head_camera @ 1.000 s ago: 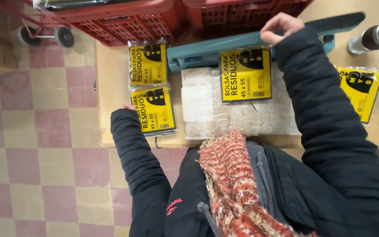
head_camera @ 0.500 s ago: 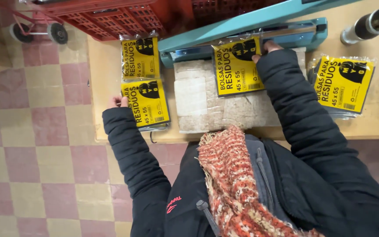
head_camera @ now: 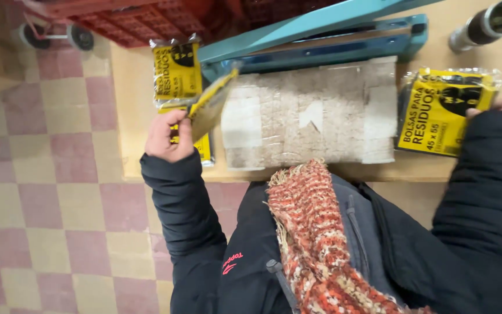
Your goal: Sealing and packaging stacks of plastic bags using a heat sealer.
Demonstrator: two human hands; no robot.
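Here, my left hand (head_camera: 167, 136) sits at about nine o'clock in the head view, fingers clenched on a yellow packet (head_camera: 209, 104) of folded bags, lifted off the table and tilted so I see it nearly edge-on. It hangs just above the stack of packets (head_camera: 175, 72) at ten o'clock, two or more of the same yellow packs lying flat on the wooden table (head_camera: 132, 116).

My right hand (head_camera: 498, 106) is at three o'clock, mostly hidden behind its dark sleeve; only the fingertips show, resting on the top edge of the right-hand packet (head_camera: 440, 113). I cannot tell whether it is gripping that pack or just pressing on it.

Between the two, at twelve o'clock, lies the taped cardboard pad (head_camera: 309, 116), bare, with the teal sealer (head_camera: 315, 38) just behind it, its arm raised at an angle.

I judge the step in hand to be the setting aside of a sealed packet on the left pile while the right hand fetches the next one. The next move, as I read it, calls for laying the held pack flat and square on the stack, then sliding the right-hand pack across onto the pad with its open end under the sealer arm.
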